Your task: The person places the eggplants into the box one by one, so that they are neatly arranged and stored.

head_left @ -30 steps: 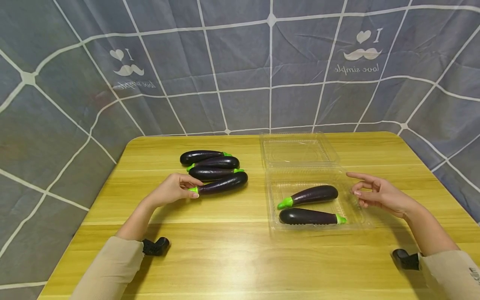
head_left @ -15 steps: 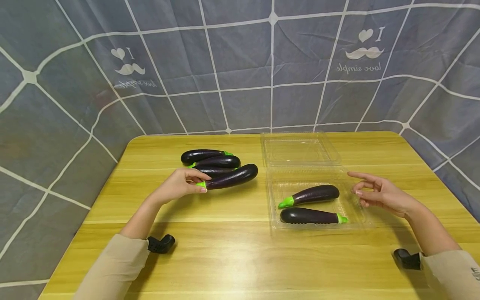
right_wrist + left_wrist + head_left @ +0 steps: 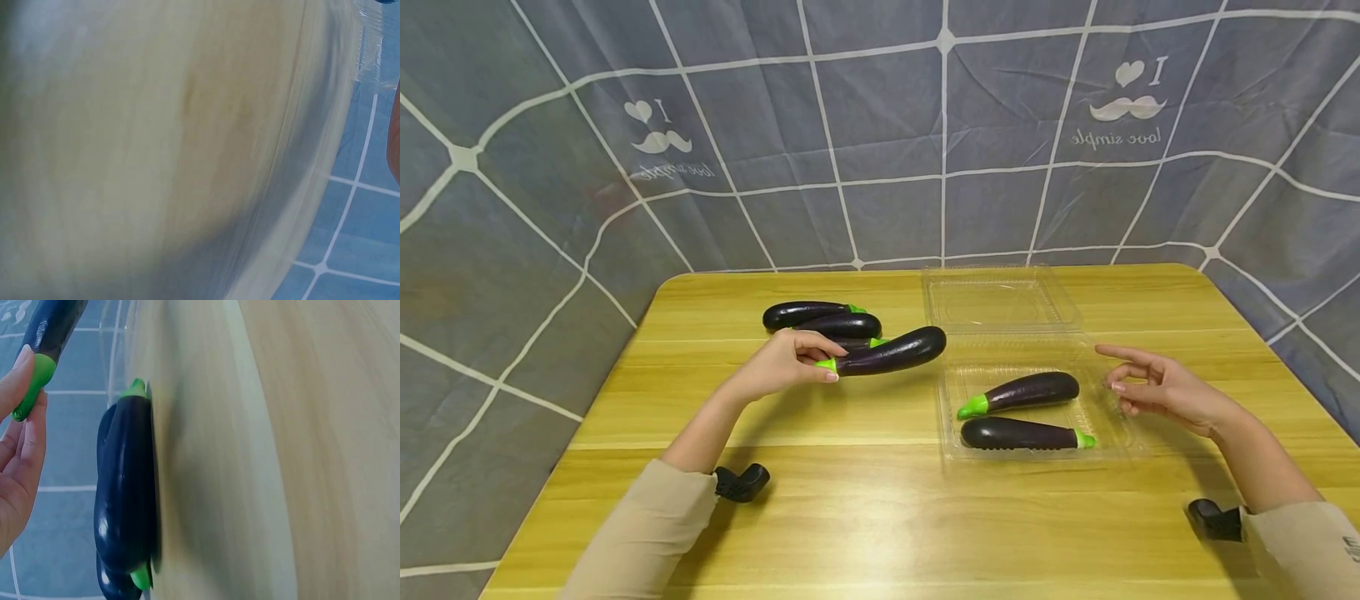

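Observation:
My left hand (image 3: 790,364) pinches an eggplant (image 3: 895,353) by its green stem end and holds it above the table. In the left wrist view, thumb and fingers meet on the green cap (image 3: 42,370). Behind that hand lie three more eggplants (image 3: 812,313), partly covered by it. A clear plastic clamshell box (image 3: 951,433) stands open on the right, with one eggplant (image 3: 1033,390) in its base and another eggplant (image 3: 1018,433) nearer the front. My right hand (image 3: 1168,392) is beside the box's right edge, holding nothing, its index finger extended and other fingers loosely bent.
The box's clear lid (image 3: 1000,302) lies folded back toward the far edge of the wooden table (image 3: 865,517). A grey curtain with white lines (image 3: 887,142) hangs behind the table. Black wrist devices (image 3: 742,482) sit at both sleeves.
My left hand has lifted the nearest eggplant off the group and carried it right, toward the clear box. The right hand stays where it was.

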A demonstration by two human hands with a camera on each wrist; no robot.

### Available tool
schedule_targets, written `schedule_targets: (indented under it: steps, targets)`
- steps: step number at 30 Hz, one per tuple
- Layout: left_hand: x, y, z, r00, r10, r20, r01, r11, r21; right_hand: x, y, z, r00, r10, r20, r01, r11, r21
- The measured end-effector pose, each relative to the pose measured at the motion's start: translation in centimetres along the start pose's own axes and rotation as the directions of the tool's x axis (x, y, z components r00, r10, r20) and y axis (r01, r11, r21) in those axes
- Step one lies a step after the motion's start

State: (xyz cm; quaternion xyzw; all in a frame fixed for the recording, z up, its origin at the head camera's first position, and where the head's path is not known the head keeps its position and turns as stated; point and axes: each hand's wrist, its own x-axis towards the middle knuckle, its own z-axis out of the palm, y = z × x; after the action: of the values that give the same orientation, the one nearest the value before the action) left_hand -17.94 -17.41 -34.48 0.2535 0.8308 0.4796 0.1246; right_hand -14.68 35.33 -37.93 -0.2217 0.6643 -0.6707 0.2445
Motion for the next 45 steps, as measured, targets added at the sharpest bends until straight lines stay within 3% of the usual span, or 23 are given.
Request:
schedule_targets:
  steps: [8, 24, 37, 45]
  targets:
    - [1.1, 0.4, 1.0, 0.999, 0.033, 0.028, -0.033, 0.999, -0.005, 0.0, -0.2, 0.1, 0.999, -0.022, 0.03, 0.021, 0.999, 0.032]
    - [2.9, 1.4, 3.1, 0.996, 0.045, 0.072, -0.043, 0.999, -0.018, 0.1, -0.2, 0.1, 1.0, -0.014, 0.0, 0.014, 0.999, 0.039]
    - [4.0, 2.2, 4.4, 0.994, 0.079, 0.078, -0.084, 0.995, 0.06, 0.1, -0.2, 0.0, 1.0, -0.01, 0.013, 0.009, 0.999, 0.049]
    - [4.8, 2.8, 5.0, 0.989, 0.092, 0.114, -0.099, 0.994, 0.056, 0.0, -0.1, 0.0, 1.0, -0.01, 0.011, 0.01, 0.999, 0.048]
